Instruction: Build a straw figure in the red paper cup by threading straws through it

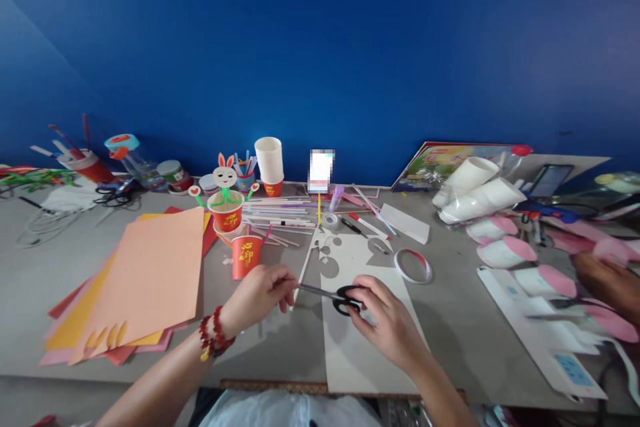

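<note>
A pair of black-handled scissors point(327, 293) is in my right hand point(383, 317), with fingers at the handle loops and the blades pointing left. The blade tips reach the fingertips of my left hand point(265, 290), which is closed in a pinch. Whatever those fingers hold is hidden. Past them runs a thin white strip point(305, 260); I cannot tell whether it is gripped. Under my right hand lies a white sheet point(367, 347) with round holes cut near its top. A red paper cup point(247, 257) stands just beyond my left hand.
Stacked coloured paper point(155, 267) lies at left. Behind stand a cup with a rabbit figure point(225, 177) and stacked white cups point(269, 160). Straws, markers and a tape roll point(413, 265) are scattered mid-table. At right are a white power strip point(530, 327), pink-and-white rolls and another person's hand point(603, 283).
</note>
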`<state>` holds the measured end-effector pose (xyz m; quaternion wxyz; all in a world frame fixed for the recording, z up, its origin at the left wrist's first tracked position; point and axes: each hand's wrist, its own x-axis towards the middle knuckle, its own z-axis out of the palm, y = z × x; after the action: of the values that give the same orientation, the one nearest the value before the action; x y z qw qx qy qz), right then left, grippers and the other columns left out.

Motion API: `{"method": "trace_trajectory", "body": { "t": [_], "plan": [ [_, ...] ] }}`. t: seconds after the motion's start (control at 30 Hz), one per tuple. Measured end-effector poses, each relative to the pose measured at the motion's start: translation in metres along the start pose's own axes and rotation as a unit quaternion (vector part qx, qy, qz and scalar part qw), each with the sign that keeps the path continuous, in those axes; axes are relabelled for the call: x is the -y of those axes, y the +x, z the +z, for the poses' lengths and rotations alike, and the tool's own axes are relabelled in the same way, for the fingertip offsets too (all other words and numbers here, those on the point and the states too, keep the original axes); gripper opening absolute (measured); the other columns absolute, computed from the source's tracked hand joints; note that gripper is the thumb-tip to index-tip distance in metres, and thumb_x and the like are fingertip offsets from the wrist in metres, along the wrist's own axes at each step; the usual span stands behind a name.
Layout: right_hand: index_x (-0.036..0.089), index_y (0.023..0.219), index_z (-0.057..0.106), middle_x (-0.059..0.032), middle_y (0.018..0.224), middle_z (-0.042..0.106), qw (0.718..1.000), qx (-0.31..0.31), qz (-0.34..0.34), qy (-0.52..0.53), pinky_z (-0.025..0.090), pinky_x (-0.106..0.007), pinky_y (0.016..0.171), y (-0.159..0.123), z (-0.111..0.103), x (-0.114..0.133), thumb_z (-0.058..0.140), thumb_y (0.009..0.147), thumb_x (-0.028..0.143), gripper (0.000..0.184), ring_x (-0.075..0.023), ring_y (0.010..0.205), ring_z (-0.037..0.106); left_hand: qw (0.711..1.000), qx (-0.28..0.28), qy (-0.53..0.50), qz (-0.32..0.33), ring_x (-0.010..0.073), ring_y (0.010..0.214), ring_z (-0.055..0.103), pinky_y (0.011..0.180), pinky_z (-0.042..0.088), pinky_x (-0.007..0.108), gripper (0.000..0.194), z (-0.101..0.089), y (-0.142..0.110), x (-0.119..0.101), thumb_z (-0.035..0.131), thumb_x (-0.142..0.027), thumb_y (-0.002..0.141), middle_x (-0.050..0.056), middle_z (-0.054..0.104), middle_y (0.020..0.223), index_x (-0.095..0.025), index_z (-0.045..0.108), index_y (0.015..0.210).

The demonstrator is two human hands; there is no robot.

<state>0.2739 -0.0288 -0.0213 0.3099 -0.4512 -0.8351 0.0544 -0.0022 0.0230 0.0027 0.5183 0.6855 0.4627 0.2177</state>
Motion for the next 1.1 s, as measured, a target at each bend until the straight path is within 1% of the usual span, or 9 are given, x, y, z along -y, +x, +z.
{"method": "trace_trajectory", "body": {
  "t": [0.07,0.2,0.4,0.47,0.53,0.63,0.7,0.87,1.1],
  "plan": [
    [0.021,0.107,0.061,-0.0102,0.106,0.063,1.0,-0.005,0.003,-0.002,0.058,-0.033,0.081,-0.001,-0.004,-0.004,0.057,0.093,0.016,0.015,-0.023,0.098,0.067,0.999,-0.033,0.008,0.015,0.0109,0.054,0.064,0.054,0.046,0.019,0.026,-0.01,0.0,0.001,0.051,-0.034,0.094,0.001,0.071,0.068,-0.018,0.059,0.075],
    [0.021,0.106,0.06,-0.0101,0.106,0.062,0.997,-0.061,0.043,-0.013,0.059,-0.031,0.075,-0.004,-0.012,-0.016,0.058,0.093,0.02,0.013,-0.0208,0.089,0.069,0.985,-0.168,0.026,0.023,0.0095,0.044,0.054,0.048,0.042,0.019,0.025,-0.03,-0.003,0.002,0.049,-0.037,0.095,-0.004,0.063,0.057,-0.019,0.059,0.08],
    [0.022,0.108,0.06,-0.0099,0.108,0.062,0.993,-0.094,0.063,0.029,0.058,-0.033,0.082,-0.003,-0.004,-0.012,0.061,0.093,0.021,0.015,-0.0219,0.097,0.067,0.977,-0.153,0.137,0.048,0.0106,0.039,0.049,0.05,0.038,0.021,0.041,-0.019,0.002,0.001,0.042,-0.04,0.099,-0.005,0.05,0.04,-0.02,0.054,0.066],
    [0.022,0.108,0.06,-0.0098,0.108,0.061,0.993,-0.092,0.067,0.044,0.058,-0.033,0.081,-0.001,0.001,-0.007,0.061,0.093,0.02,0.015,-0.0215,0.097,0.067,0.97,-0.162,0.17,0.068,0.0129,0.049,0.058,0.057,0.044,0.023,0.038,-0.015,0.007,0.002,0.043,-0.038,0.099,-0.002,0.061,0.052,-0.02,0.06,0.07],
    [0.022,0.107,0.06,-0.0099,0.108,0.061,0.992,-0.096,0.07,0.047,0.058,-0.034,0.081,0.0,0.004,-0.005,0.061,0.092,0.02,0.015,-0.0223,0.098,0.066,0.962,-0.178,0.176,0.11,0.0179,0.076,0.068,0.073,0.051,0.028,0.024,-0.013,0.012,0.002,0.047,-0.033,0.097,0.005,0.074,0.086,-0.021,0.068,0.096],
    [0.023,0.106,0.06,-0.0099,0.107,0.062,0.992,-0.097,0.068,0.047,0.058,-0.035,0.081,0.0,0.006,-0.003,0.06,0.092,0.02,0.014,-0.023,0.098,0.066,0.959,-0.182,0.137,0.171,0.0236,0.116,0.061,0.099,0.047,0.036,0.03,-0.011,0.017,-0.002,0.048,-0.029,0.096,0.01,0.064,0.129,-0.022,0.063,0.121],
    [0.022,0.107,0.06,-0.0098,0.107,0.062,0.993,-0.093,0.062,0.048,0.058,-0.034,0.08,0.0,0.007,-0.003,0.06,0.092,0.018,0.016,-0.0224,0.097,0.066,0.966,-0.163,0.103,0.172,0.0224,0.114,0.061,0.099,0.046,0.034,0.027,-0.008,0.019,-0.008,0.043,-0.029,0.099,0.01,0.067,0.121,-0.021,0.066,0.11],
    [0.022,0.11,0.06,-0.0098,0.108,0.062,0.995,-0.078,0.055,0.024,0.058,-0.035,0.083,-0.004,0.01,-0.004,0.059,0.092,0.017,0.018,-0.0228,0.099,0.065,0.972,-0.149,0.122,0.137,0.0155,0.074,0.058,0.068,0.043,0.025,0.021,0.002,0.021,-0.014,0.053,-0.03,0.095,0.001,0.063,0.078,-0.019,0.06,0.078],
    [0.022,0.107,0.059,-0.011,0.107,0.062,0.994,-0.086,0.054,-0.027,0.057,-0.039,0.083,-0.007,0.016,-0.007,0.06,0.093,0.022,0.015,-0.0252,0.099,0.065,0.985,-0.123,0.083,0.083,0.0137,0.066,0.056,0.056,0.036,0.022,0.027,0.005,0.018,-0.01,0.055,-0.036,0.093,0.0,0.063,0.07,-0.019,0.06,0.072]
  ]
}}
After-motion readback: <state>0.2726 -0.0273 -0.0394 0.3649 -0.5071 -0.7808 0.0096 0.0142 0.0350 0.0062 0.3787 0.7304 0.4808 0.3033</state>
